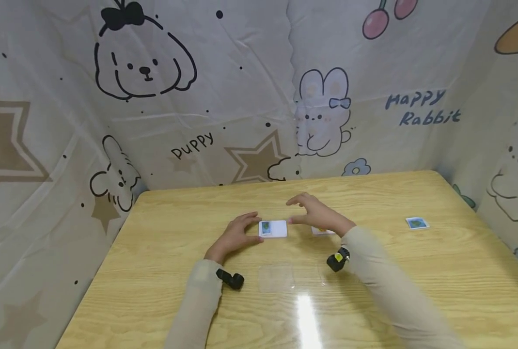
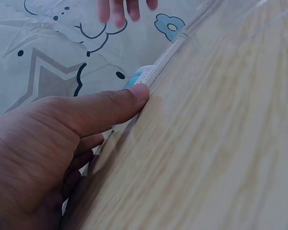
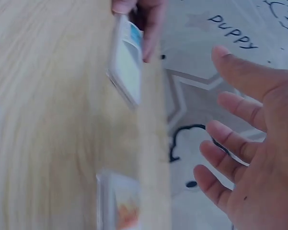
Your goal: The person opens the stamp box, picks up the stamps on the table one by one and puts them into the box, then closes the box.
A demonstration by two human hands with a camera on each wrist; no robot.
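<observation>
My left hand [image 1: 232,238] holds a flat white rectangular case [image 1: 279,229] at its left end, thumb along the near edge and fingers at the far side. A small blue-green picture card [image 1: 265,228] lies on the case's left half. In the left wrist view, the thumb presses the edge of the case close over the wooden surface. My right hand [image 1: 319,214] hovers just right of the case, its spread fingers holding nothing, as the right wrist view also shows. Partly hidden under this hand is a second flat case [image 3: 120,203] with an orange-red picture.
Another small blue-green picture card [image 1: 417,223] lies at the right of the wooden table [image 1: 154,291]. Nearer me is a clear plastic sheet [image 1: 276,277], with the faint edge of another clear piece [image 1: 323,277] beside it. A printed cloth [image 1: 224,97] hangs behind the table.
</observation>
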